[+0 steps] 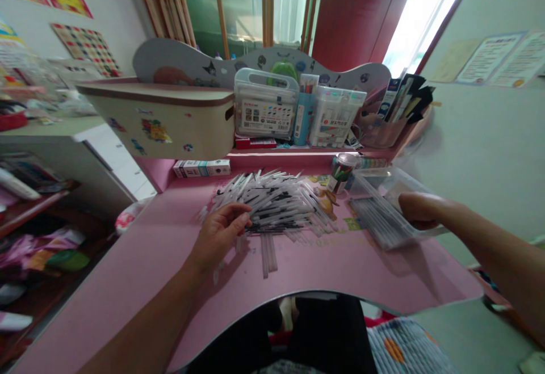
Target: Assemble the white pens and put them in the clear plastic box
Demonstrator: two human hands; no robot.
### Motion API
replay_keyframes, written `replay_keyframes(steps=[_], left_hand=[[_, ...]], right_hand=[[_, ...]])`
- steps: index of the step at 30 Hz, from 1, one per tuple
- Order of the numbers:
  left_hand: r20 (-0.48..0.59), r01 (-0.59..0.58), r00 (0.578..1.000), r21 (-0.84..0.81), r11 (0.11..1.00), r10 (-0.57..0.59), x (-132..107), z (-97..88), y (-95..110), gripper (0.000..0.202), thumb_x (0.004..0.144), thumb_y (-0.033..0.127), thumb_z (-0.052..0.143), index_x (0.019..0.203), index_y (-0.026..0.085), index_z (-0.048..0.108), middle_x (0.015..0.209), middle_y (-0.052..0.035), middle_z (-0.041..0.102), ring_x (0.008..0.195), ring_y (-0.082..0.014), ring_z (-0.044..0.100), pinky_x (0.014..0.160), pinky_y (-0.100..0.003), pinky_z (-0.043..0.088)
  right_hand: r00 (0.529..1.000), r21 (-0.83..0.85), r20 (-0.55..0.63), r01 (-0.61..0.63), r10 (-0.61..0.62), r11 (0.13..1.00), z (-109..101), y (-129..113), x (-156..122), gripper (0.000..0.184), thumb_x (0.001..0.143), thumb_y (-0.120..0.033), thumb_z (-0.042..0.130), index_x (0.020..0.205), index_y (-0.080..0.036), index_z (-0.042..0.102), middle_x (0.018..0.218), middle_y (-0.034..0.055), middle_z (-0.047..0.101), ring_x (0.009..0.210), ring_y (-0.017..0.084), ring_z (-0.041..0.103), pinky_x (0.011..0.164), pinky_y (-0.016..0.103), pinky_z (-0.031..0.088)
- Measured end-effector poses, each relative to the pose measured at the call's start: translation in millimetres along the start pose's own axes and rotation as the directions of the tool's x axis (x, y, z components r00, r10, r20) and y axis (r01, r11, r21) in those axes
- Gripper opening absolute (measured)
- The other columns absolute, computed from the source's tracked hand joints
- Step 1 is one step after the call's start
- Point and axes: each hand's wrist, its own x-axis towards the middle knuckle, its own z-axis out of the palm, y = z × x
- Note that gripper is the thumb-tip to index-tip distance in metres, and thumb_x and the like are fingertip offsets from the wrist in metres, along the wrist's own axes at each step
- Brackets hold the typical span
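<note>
If the half-curled fingers of the left hand (223, 225) nudge the pile (279, 198), pens (264, 255) may roll; right of it, the right hand's (419, 209) grip is unclear.

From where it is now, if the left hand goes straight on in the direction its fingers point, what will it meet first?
Most likely the heap of pen-like tubes; the left hand appears right at its edge, though depth makes contact unclear.
</note>
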Motion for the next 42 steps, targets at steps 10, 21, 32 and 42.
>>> replay_keyframes(steps=[10, 21, 32, 42], left_hand=[[0.001, -0.006, 1.000, 0.008, 1.000, 0.006, 1.6, 1.0, -2.9, 0.027, 0.069, 0.038, 0.075, 0.087, 0.018, 0.070, 0.066, -0.0002, 0.065, 0.058, -0.0127, 0.054, 0.054, -0.023, 0.040], [-0.080, -0.084, 0.992, 0.204, 0.975, 0.102, 9.2, -9.1, -6.6, 0.025, 0.076, 0.038, 0.067, 0.091, 0.018, 0.071, 0.082, -0.0044, 0.072, 0.075, -0.0191, 0.065, 0.067, -0.028, 0.048], [-0.162, -0.105, 0.968, 0.442, 0.891, 0.194, 11.2, -19.9, 10.5, 0.025, 0.079, 0.035, 0.058, 0.092, 0.017, 0.071, 0.084, -0.0032, 0.072, 0.078, -0.0202, 0.064, 0.075, -0.029, 0.047], [0.112, -0.134, 0.991, 0.668, 0.732, 0.079, 17.1, -33.9, 24.3, 0.027, 0.076, 0.037, 0.053, 0.088, 0.021, 0.072, 0.091, -0.0061, 0.075, 0.091, -0.0275, 0.068, 0.088, -0.038, 0.048]], right_hand=[[0.876, -0.033, -0.197, 0.443, -0.440, 0.896, -86.3, -48.5, -39.4, 0.026, 0.078, -0.029, 0.076, 0.056, -0.017, 0.067, 0.050, 0.0009, 0.060, 0.042, 0.008, 0.044, 0.053, 0.028, 0.026], [0.574, 0.135, -0.415, 0.806, -0.706, 0.576, 29.6, -176.5, -92.8, 0.019, 0.093, -0.019, 0.051, 0.080, -0.018, 0.065, 0.078, 0.0070, 0.070, 0.073, 0.021, 0.063, 0.070, 0.032, 0.040], [0.595, 0.302, -0.625, 0.781, -0.505, 0.547, 70.9, -167.4, -85.6, 0.016, 0.088, -0.016, 0.053, 0.095, -0.020, 0.067, 0.095, 0.0101, 0.064, 0.094, 0.026, 0.058, 0.089, 0.043, 0.045], [0.629, 0.400, -0.621, 0.767, -0.467, 0.502, 77.3, -171.7, -86.5, 0.014, 0.089, -0.016, 0.051, 0.092, -0.018, 0.065, 0.091, 0.0093, 0.060, 0.090, 0.024, 0.056, 0.085, 0.041, 0.045]])
